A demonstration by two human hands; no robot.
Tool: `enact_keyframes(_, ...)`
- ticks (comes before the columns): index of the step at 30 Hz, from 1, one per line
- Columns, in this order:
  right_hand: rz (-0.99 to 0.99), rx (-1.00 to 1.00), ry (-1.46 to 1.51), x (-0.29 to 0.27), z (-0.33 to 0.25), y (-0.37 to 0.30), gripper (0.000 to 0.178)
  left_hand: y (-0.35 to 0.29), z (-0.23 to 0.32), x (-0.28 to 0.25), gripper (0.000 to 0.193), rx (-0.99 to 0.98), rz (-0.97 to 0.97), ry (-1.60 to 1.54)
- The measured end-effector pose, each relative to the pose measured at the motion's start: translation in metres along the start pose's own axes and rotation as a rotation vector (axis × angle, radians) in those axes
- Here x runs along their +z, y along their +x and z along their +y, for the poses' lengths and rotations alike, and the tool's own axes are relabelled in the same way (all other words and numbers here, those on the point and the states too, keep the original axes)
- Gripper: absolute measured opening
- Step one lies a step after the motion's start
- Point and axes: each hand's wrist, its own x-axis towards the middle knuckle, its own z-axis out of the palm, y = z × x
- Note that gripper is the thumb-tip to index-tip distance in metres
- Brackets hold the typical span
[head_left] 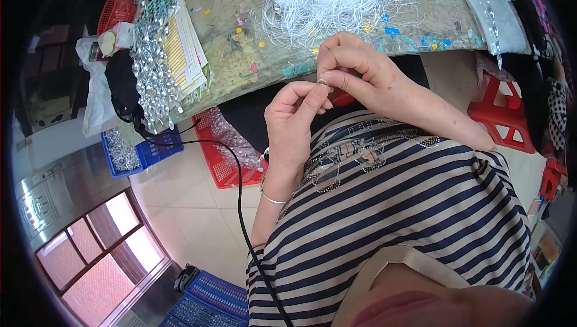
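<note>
My left hand (293, 110) and my right hand (363, 73) meet just off the table's near edge, thumbs and forefingers pinched together. A small shiny bit (323, 82) shows between the fingertips, too small to name. Both hands are closed at the tips, and the other fingers curl in. Beyond them on the table lies a loose tangled heap of thin, clear-white thread (327, 5). Strands of clear twisted beads (153, 62) hang over the table's left side, away from my hands.
The worn table (240, 50) is spotted with coloured flecks. Papers (186, 44) and a red basket (116, 11) are at its left. Below stand a blue crate (159, 146) and a red crate (222, 168). A red stool (505, 116) is at right. A black cable (239, 189) runs past my left arm.
</note>
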Motion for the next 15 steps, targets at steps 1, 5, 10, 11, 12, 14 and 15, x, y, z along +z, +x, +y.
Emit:
enact_keyframes(1,0.001,-0.005,-0.007,0.000,0.000,0.000,0.006,0.000,0.001,0.000,0.011,-0.038,0.008,-0.025)
enact_keyframes(5,-0.003,0.000,0.000,0.000,0.001,0.001,0.006,0.000,0.002,-0.002,0.012,-0.101,0.013,-0.091)
enact_keyframes(10,0.004,0.061,0.053,-0.003,0.005,0.003,0.009,-0.002,0.001,-0.001,0.010,-0.081,0.067,-0.097)
enact_keyframes(11,0.039,0.037,0.034,-0.004,0.004,0.003,0.010,-0.002,0.001,0.000,0.010,-0.062,0.088,-0.078)
enact_keyframes(12,0.037,0.040,0.037,-0.006,0.001,0.003,0.010,-0.003,0.002,0.000,0.010,-0.066,0.092,-0.077)
enact_keyframes(14,0.100,-0.007,-0.044,-0.011,-0.006,0.001,0.010,-0.003,0.004,0.001,0.009,0.002,0.120,0.019)
enact_keyframes(15,0.114,-0.115,-0.133,-0.011,-0.007,0.000,0.009,-0.003,0.005,0.003,0.008,0.009,0.127,0.033)
